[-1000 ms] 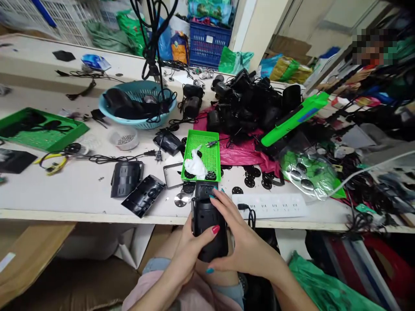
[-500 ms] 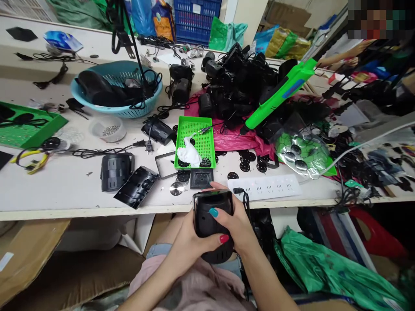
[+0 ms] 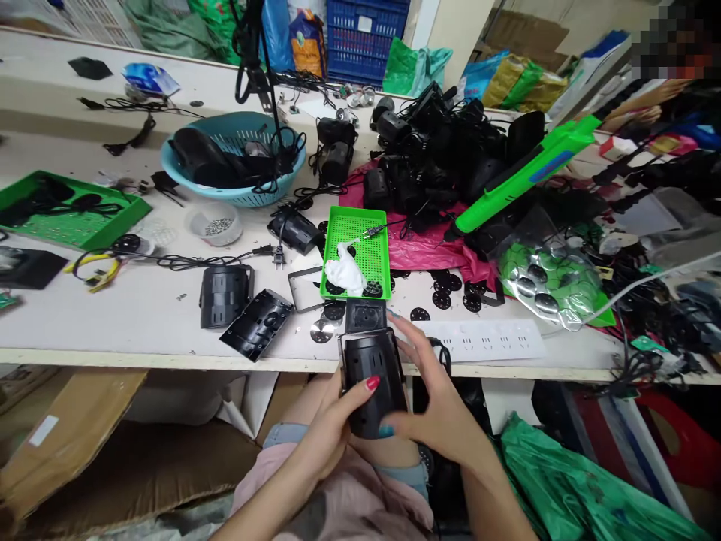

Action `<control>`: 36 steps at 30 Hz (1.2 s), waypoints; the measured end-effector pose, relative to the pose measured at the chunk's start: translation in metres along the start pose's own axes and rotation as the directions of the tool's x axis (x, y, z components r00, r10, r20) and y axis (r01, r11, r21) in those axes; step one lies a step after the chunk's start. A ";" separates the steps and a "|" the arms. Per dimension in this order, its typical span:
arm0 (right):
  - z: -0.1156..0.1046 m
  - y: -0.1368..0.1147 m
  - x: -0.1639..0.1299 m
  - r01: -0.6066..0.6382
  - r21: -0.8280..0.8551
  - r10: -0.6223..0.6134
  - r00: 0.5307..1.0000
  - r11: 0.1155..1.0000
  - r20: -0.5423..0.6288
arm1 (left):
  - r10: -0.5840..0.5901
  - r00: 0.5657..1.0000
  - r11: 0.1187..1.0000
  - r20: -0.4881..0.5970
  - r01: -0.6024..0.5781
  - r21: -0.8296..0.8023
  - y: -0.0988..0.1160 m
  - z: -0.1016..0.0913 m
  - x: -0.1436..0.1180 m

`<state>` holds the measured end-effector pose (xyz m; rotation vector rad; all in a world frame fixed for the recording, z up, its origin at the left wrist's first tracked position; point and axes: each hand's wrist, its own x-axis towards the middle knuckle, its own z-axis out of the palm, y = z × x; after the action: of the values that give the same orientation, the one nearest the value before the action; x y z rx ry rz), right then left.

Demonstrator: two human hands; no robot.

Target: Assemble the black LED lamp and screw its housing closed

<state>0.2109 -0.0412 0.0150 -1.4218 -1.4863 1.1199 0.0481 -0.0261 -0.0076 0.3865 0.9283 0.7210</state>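
My left hand grips a black plastic housing from its left side, thumb with red nail lying across the front. The housing has small slots and a rim at its top, and is held over my lap at the table edge. At its right side is my right hand, fingers stretched and apart, the slightly blurred thumb by the lower right corner. Just beyond the housing lies a black square plate, below a green perforated tray holding a crumpled white piece.
To the left are another black housing and an open black shell. A white power strip lies right. Further back stand a blue basket, a green screwdriver-like tool and a heap of black units. Another person's hands show far right.
The housing has turned so that its slotted front faces up more. My right hand has loosened from it, its fingers spreading to the right. The view has shifted left.
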 end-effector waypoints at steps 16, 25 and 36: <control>0.003 -0.004 0.015 0.251 -0.430 -0.160 0.958 0.867 0.237 | 0.067 0.992 0.981 -0.106 -0.085 -0.176 -0.003 -0.015 0.015; -0.036 0.009 0.040 0.027 -0.270 -0.079 0.980 0.962 -0.184 | 0.069 0.995 0.913 -0.068 -0.090 -0.399 0.010 -0.019 0.024; -0.093 0.061 0.106 -0.045 -0.754 -0.088 0.987 0.655 -0.136 | 0.013 0.999 0.937 -0.042 -0.027 -0.348 0.017 -0.028 0.025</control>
<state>0.3101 0.0714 -0.0182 -1.9771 -1.9518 0.3036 0.0281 0.0038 -0.0276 0.0673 0.8135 0.8969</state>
